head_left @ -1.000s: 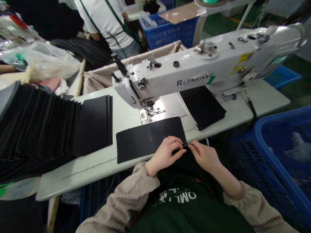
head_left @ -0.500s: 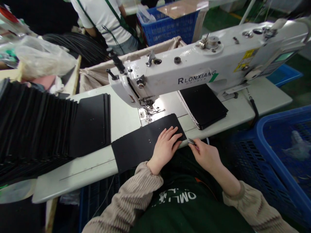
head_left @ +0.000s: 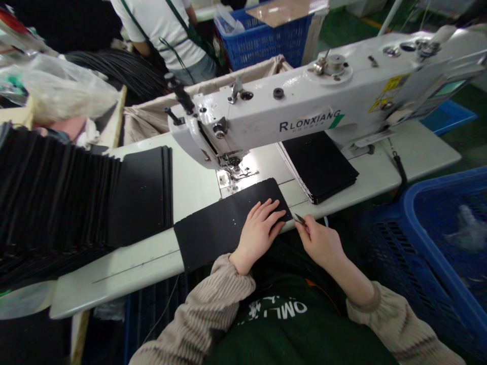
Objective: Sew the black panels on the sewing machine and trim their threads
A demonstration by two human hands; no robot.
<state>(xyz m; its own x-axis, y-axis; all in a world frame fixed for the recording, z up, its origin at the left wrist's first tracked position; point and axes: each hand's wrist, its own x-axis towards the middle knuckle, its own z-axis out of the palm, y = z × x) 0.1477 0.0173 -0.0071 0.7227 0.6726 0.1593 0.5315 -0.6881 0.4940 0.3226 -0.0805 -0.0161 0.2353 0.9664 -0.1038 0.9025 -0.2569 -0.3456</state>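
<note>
Black panel [head_left: 213,225], pale-dotted, at near edge of table [head_left: 125,274]; left fingers [head_left: 269,209] spread upon it, right fingers [head_left: 312,224] closed around pointed tool [head_left: 299,219].

Black panel [head_left: 216,220], white machine [head_left: 262,116], green apron [head_left: 300,337]

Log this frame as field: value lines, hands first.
left hand: spread on the black panel, near its right end
right hand: holds a small pointed tool by the panel's right corner; exact type unclear
panel: on the table, in front of the sewing machine
table right: stack of black pieces
left side: row of black panels
far right: blue basket
</note>
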